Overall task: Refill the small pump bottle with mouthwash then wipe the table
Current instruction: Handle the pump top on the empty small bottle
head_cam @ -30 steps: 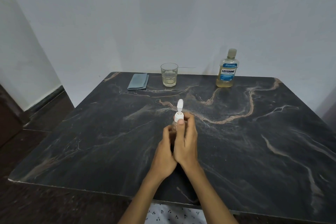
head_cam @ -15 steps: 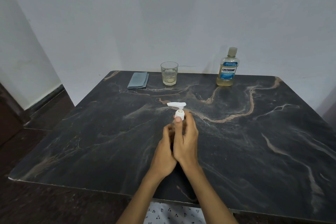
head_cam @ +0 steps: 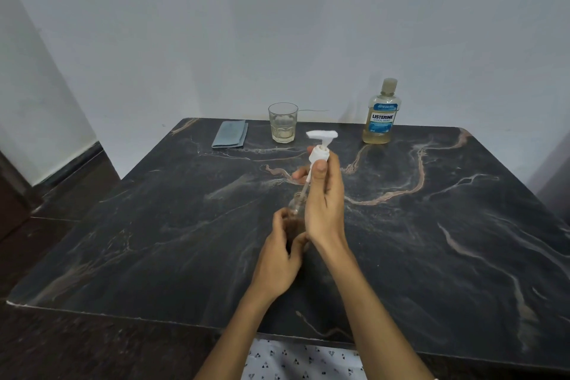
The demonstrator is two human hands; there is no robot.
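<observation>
Nearest the camera, the left hand (head_cam: 279, 259) is wrapped round the small pump bottle (head_cam: 295, 210), which stands on the table (head_cam: 431, 271) roughly mid-surface; it's clear plastic, so mostly you just see its neck poking out above the fingers. Directly above that grip, the right hand (head_cam: 324, 197) pinches the white collar of the pump head (head_cam: 320, 145), thumb on the near side, with the dip tube angling down so its end sits at or just inside the bottle mouth, hard to say which. My guess is this thing weighs almost nothing and tips easily when empty, so holding the body low like that is the right call, and the collar is a better place to hold the pump than the nozzle or the thin tube, which looks bendy and might drip. To either side of the grip there's loads of bare marble, so setting the pump down is no problem, and the near table edge is well back toward the wrists. Further out beyond the grip, near the back edge: a folded blue-grey cloth (head_cam: 230, 133) off to the left, a glass (head_cam: 282, 122) with a little pale liquid beside it, and the mouthwash bottle (head_cam: 381, 114) out to the right, cap on, close against the wall (head_cam: 277, 25).
</observation>
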